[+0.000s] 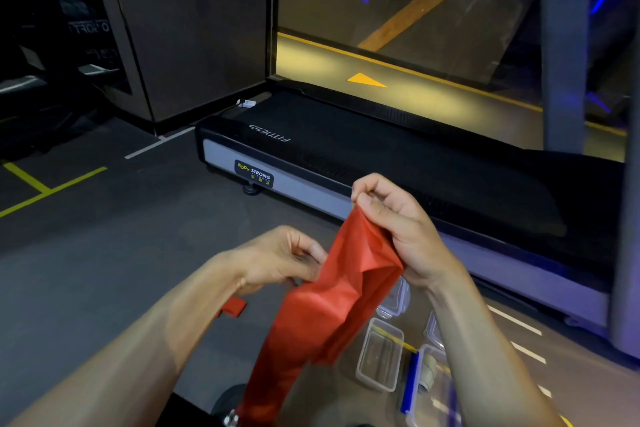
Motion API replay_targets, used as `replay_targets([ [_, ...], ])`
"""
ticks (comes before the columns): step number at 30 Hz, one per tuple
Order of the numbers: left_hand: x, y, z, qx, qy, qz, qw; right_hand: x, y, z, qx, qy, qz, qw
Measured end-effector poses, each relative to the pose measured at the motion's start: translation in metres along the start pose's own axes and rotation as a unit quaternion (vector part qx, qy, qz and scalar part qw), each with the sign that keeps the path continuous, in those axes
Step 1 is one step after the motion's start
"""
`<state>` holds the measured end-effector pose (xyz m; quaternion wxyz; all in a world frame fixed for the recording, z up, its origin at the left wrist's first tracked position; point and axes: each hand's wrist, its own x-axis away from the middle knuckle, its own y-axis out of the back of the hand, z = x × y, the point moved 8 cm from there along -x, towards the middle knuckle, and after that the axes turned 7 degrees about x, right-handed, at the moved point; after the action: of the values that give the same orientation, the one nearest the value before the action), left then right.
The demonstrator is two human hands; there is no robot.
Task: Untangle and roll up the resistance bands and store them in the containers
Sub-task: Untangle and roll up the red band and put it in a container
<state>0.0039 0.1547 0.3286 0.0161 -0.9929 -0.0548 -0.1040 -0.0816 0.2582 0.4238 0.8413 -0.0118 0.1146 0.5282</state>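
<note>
Resistance band [332, 295], one wide red strip of thin matte rubber, creased and folded, hangs between our two hands. Our left hand [280, 258] pinches its edge; the fingers [372, 199] of our right hand [391, 225] pinch its top corner. Below our right fingers, we count at least three clear rectangular plastic containers [379, 355] on the floor [104, 253]. Beyond our fingers lies one black treadmill [398, 163].

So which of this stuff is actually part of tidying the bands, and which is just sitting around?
Part of the job:
- red resistance band, pinched at its top end by the right hand and held lower down by the left hand
- clear plastic containers on the floor
- container with a blue clip

Just lying about:
- treadmill
- small red piece on the floor; cannot tell what it is
</note>
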Motion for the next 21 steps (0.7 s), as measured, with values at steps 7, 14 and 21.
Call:
replay_targets([
  [7, 0.005, -0.017, -0.007, -0.003, -0.031, 0.121, 0.992, -0.003, 0.004, -0.003, -0.006, -0.003, -0.022, 1.000],
  [14, -0.001, -0.013, 0.005, -0.033, -0.036, 0.096, 0.994, -0.003, 0.009, 0.001, -0.078, 0.002, -0.037, 0.996],
  [21, 0.008, -0.024, -0.003, -0.014, -0.033, 0.172, 0.984, -0.002, 0.013, 0.006, -0.117, 0.012, -0.042, 0.992],
])
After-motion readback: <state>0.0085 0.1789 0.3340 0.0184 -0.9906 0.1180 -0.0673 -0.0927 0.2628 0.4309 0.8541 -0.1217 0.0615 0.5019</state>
